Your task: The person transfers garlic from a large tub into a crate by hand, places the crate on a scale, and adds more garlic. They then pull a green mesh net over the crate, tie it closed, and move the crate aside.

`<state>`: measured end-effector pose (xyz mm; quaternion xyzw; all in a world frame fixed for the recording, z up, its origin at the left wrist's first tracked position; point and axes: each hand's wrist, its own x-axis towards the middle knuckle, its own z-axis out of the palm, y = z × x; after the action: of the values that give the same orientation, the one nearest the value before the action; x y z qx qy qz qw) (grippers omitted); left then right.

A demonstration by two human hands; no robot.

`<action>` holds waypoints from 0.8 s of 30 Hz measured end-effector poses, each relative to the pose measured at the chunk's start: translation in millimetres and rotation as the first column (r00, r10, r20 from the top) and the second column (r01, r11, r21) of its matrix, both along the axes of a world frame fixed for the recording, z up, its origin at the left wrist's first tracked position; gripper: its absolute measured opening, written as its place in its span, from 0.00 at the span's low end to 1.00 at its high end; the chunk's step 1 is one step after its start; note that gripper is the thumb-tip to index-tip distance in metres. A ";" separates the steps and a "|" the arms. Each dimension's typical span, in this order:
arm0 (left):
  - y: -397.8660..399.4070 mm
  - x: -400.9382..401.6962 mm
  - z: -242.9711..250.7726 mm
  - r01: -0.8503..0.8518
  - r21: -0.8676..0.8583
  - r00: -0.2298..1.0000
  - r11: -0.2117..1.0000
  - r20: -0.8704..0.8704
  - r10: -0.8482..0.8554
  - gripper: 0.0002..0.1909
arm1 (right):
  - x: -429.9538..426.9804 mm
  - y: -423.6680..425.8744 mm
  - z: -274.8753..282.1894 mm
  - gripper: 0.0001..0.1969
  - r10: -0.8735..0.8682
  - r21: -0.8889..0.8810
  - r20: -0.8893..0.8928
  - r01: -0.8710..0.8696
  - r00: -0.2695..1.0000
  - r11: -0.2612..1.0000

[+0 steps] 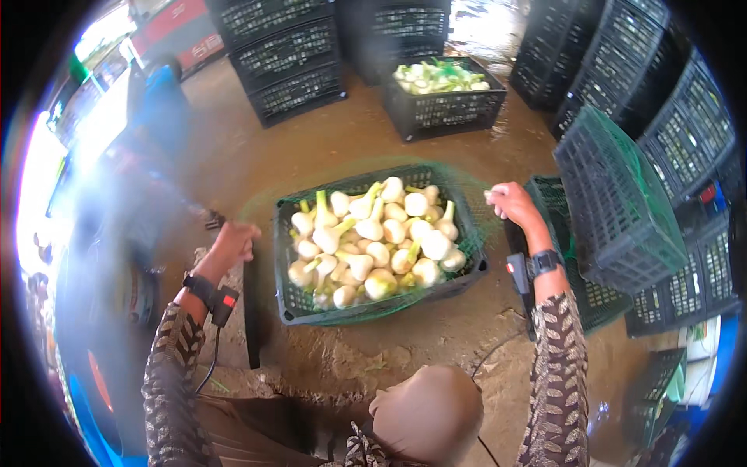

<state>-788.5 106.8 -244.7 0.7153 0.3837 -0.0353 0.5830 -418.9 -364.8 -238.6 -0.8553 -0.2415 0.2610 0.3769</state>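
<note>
A black plastic crate [280,257] on the floor holds many white bulbs with short green stalks [373,227]. Thin green netting [467,181] surrounds the crate and spreads out at its sides. My left hand [238,240], left of the crate, has its fingers curled at the faint edge of the netting. On the crate's right, my right hand [509,201] pinches the netting's edge. Glare and the thin mesh hide the exact grip. Both wrists wear black straps with small devices.
Another crate of bulbs [449,111] stands beyond. Stacked black crates [292,64] rise behind it and at the right. A netted crate [618,216] leans on a lower one [601,303] near my right arm. Cables hang from the wrist devices. Someone's covered head [432,408] is below.
</note>
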 end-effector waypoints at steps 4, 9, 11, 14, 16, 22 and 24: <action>-7.8 2.6 2.6 0.033 0.462 0.994 0.886 0.073 -0.076 0.15 | -11.3 27.1 -13.1 0.12 -0.118 0.494 0.179 0.014 0.977 0.869; -35.3 16.3 -41.0 -0.276 -0.492 0.530 0.825 0.638 0.558 0.22 | -46.7 74.1 -4.3 0.14 0.076 0.866 -0.403 0.353 0.912 0.355; -20.5 21.2 -51.1 -0.247 -0.538 0.449 0.806 0.673 0.588 0.19 | -48.7 77.1 -5.6 0.15 0.123 0.873 -0.408 0.347 0.905 0.341; -7.1 18.6 -59.6 0.186 -0.721 0.324 0.668 0.687 0.651 0.12 | -86.0 104.2 5.7 0.14 -0.042 0.832 -0.307 0.290 0.951 0.473; -20.8 29.3 -40.6 0.127 -0.770 0.282 0.625 0.632 0.722 0.13 | -108.3 116.2 20.9 0.13 0.056 0.818 -0.399 0.328 0.915 0.473; -118.0 74.6 45.2 0.029 -0.630 0.550 0.776 0.658 0.514 0.13 | -35.0 46.5 5.2 0.14 -0.033 0.780 -0.596 0.588 0.802 0.212; -164.7 105.9 71.9 0.219 -0.620 0.587 0.754 0.701 0.406 0.13 | 15.3 -22.8 -23.1 0.15 -0.152 0.672 -0.707 0.723 0.690 0.160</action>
<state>-682.5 -58.0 -172.7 0.3792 0.0803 0.1938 0.9012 -403.6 -387.7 -261.7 -0.4079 0.0311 0.1483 0.9004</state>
